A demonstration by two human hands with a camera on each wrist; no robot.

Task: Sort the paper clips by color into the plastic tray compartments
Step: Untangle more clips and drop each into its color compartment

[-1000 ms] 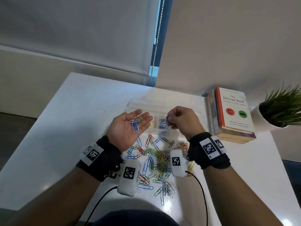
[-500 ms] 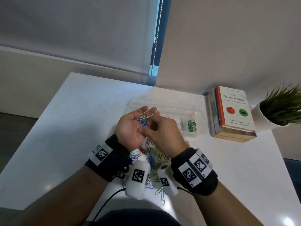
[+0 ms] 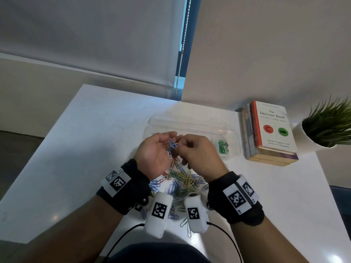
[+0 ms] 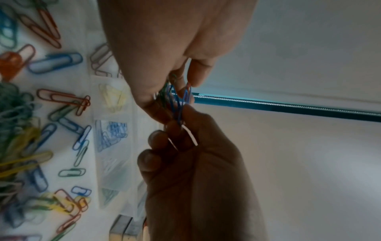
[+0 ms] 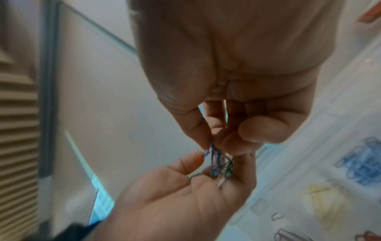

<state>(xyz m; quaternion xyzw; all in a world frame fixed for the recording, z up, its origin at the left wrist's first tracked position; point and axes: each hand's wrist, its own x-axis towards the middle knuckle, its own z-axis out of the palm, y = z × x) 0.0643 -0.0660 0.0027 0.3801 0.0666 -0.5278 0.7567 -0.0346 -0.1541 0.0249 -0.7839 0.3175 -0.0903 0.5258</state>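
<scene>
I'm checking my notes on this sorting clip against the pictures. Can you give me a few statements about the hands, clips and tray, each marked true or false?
1. The right hand pinches a blue clip out of the bunch in the left hand. True.
2. The green clips in the tray lie in its compartment nearest the books. True.
3. The loose pile of clips has been cleared off the table. False: many mixed clips lie there, below the hands.
4. The left hand holds only blue clips. False: the right wrist view shows green among them.
5. The tray holds blue clips and yellow clips in separate compartments. True.
</scene>
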